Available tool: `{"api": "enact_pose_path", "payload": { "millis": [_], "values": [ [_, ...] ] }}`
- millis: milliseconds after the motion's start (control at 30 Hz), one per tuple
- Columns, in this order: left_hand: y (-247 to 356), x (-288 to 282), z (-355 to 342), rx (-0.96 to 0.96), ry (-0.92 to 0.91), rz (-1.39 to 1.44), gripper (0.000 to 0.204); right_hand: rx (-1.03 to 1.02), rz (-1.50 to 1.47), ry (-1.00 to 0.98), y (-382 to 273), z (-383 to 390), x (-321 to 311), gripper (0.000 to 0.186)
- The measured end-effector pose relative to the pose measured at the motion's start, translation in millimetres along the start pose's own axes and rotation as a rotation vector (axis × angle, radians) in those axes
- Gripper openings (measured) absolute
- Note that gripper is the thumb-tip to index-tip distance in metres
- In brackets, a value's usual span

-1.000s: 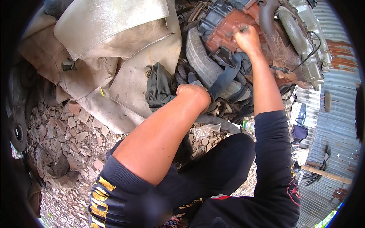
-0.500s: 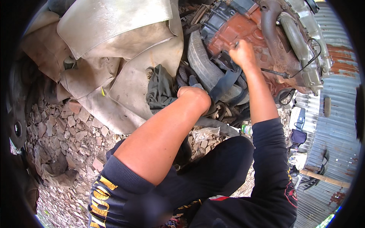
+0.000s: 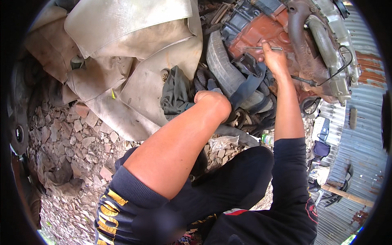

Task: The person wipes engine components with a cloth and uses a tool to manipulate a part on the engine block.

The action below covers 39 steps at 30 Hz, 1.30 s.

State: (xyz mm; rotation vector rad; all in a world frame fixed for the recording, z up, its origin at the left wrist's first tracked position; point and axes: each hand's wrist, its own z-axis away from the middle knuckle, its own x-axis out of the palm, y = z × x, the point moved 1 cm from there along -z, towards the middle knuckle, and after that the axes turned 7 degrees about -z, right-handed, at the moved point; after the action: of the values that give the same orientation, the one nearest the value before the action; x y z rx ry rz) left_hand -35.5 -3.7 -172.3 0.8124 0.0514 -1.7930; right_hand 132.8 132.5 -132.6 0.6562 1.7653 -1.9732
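Observation:
At the orange-red engine block (image 3: 255,34), my right hand (image 3: 274,61) is closed around a thin metal rod (image 3: 277,48), which lies crosswise through the fingers. Just below that hand is a dark metal bracket-like part (image 3: 247,65). A dark blue-grey strip (image 3: 247,90) hangs from there toward my left hand. My left hand (image 3: 213,101) is bent at the wrist with its fingers curled in; the back of the hand hides what they hold. Beside it on the left lies a crumpled dark cloth (image 3: 175,92).
A worn tyre (image 3: 222,61) lies under the engine. Large beige sheets (image 3: 134,53) cover the upper left. Broken stones (image 3: 90,139) spread over the ground. A rusty exhaust pipe (image 3: 300,28) and a corrugated metal sheet (image 3: 363,122) stand at the right. A clear plastic bag (image 3: 223,141) lies near my knee.
My right hand has turned, and the metal rod now shows crosswise in its fingers. My left hand stays in about the same place. The whole view has shifted slightly.

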Motion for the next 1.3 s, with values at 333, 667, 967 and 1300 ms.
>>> {"api": "enact_pose_path", "payload": {
  "millis": [333,667,967,1300],
  "values": [
    [5.3,-2.0,2.8,-0.017,-0.009,0.021,0.033,-0.346,0.114,0.366,29.6,14.3,7.7,0.024],
    [-2.4,0.0,-2.0,0.004,0.021,-0.079,0.03,-0.465,-0.003,0.472,28.2,14.0,6.6,0.023],
    [3.6,-1.9,8.6,-0.01,0.028,-0.079,0.028,-0.471,0.104,0.426,46.6,10.0,-4.8,0.024],
    [13.7,-2.3,16.8,-0.027,0.048,-0.06,0.028,-0.5,0.16,0.476,52.8,8.1,0.7,0.025]
  ]
}}
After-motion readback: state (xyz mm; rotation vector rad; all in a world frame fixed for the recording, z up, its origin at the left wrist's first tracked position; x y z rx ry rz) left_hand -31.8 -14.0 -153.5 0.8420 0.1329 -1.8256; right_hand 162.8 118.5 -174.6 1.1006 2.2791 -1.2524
